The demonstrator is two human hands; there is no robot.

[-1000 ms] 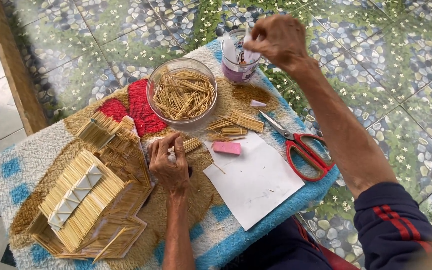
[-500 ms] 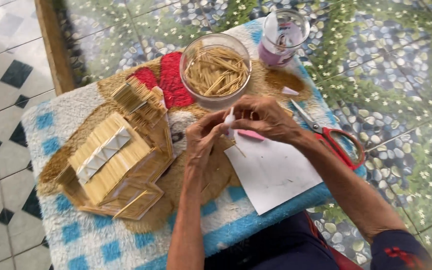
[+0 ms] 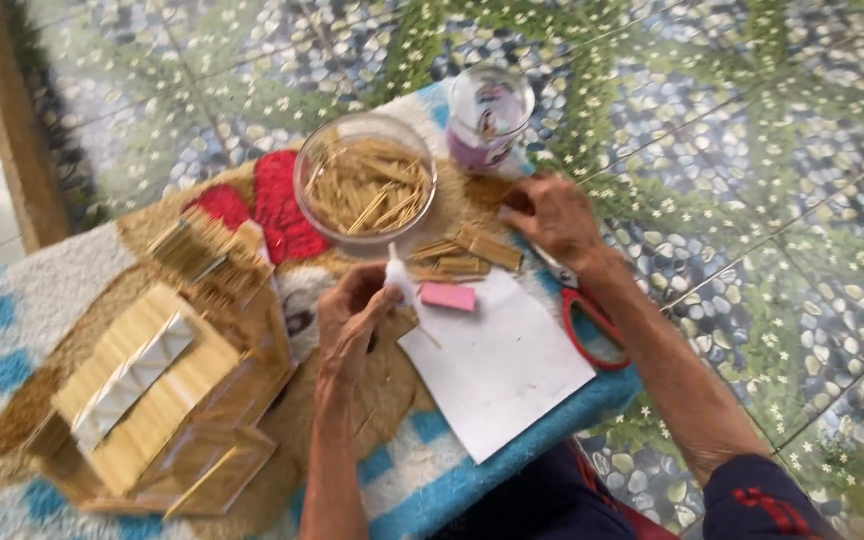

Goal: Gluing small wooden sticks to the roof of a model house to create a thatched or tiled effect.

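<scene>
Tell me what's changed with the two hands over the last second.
The right hand left the glass jar, met the left hand over the mat half a second ago, and now rests by the stick bundles. The left hand now holds a small white piece and a thin stick. The bowl of sticks, scissors, paper and stick house stayed put.

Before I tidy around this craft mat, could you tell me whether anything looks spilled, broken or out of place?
Nothing looks spilled or damaged. The sticks sit inside the glass bowl, the small stick bundles lie grouped beside the right hand, and the left hand holds a small white bottle upright. The stick house looks intact.
</scene>
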